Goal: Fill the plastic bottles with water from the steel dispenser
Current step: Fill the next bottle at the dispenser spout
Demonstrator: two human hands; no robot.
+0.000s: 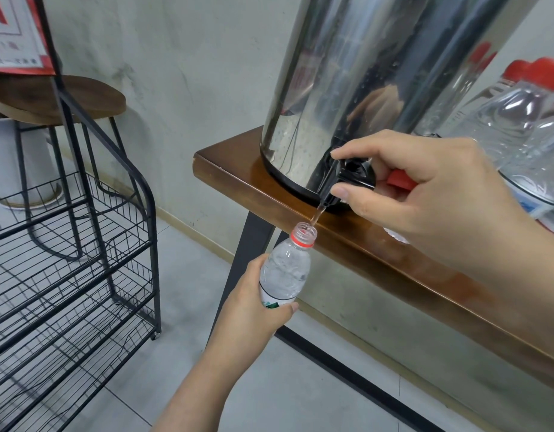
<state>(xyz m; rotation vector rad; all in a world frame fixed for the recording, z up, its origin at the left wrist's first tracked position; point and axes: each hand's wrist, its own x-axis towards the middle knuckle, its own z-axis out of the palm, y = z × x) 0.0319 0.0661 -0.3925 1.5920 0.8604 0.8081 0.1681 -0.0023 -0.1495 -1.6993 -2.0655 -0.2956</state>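
A tall, polished steel water dispenser [356, 88] stands near the corner of a brown wooden bench [394, 263] with black metal legs, set against a grey concrete wall. The person's right hand [425, 194] reaches in from the right and pinches the black tap [347, 176] at the dispenser's base between forefinger above and thumb below, while its curled fingers also keep hold of a small red bottle cap [400, 179]. A thin stream of water [317, 215] runs down from the spout into the open mouth of a small clear plastic bottle [286, 269] with a red neck ring and a green-and-white label. The left hand [253, 310] grips that bottle round its lower half, holding it just below the bench edge, tilted a little so the mouth sits under the spout; the bottle looks filled well up towards its shoulder. To the right of the dispenser, on the bench, stand several more clear plastic bottles with red caps [519, 120], close together and partly behind the right hand. On the left of the room a black wire shelf rack [82, 260] stands on the pale tiled floor, and behind it a round wooden stool on black legs [82, 98], with a red-and-white printed sign [16, 35] above.
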